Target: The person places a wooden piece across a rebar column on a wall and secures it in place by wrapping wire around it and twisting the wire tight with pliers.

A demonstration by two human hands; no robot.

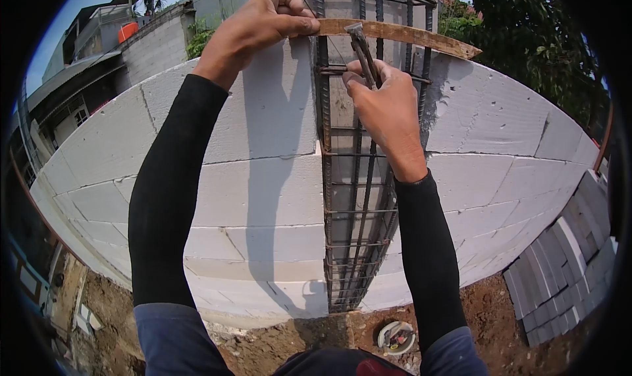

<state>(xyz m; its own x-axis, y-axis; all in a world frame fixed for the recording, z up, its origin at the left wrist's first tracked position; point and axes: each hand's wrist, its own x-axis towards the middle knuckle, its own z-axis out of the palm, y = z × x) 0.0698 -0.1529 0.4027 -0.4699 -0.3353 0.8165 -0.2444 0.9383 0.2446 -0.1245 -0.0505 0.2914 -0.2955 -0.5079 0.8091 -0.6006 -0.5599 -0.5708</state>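
The right hand [392, 106] is curled around a pair of metal pincers [365, 57], while the left hand [253, 30] has its thumb at the left end of a wooden strip [421, 36], though whether it grips it cannot be told. The pincers' head overlaps the strip, which crosses a rebar cage [327, 119] near the upper edge of the white block wall [276, 188]; beyond stands a leafy tree [526, 40].

Hands [390, 116] on pincers [363, 52], wooden strip [415, 35]
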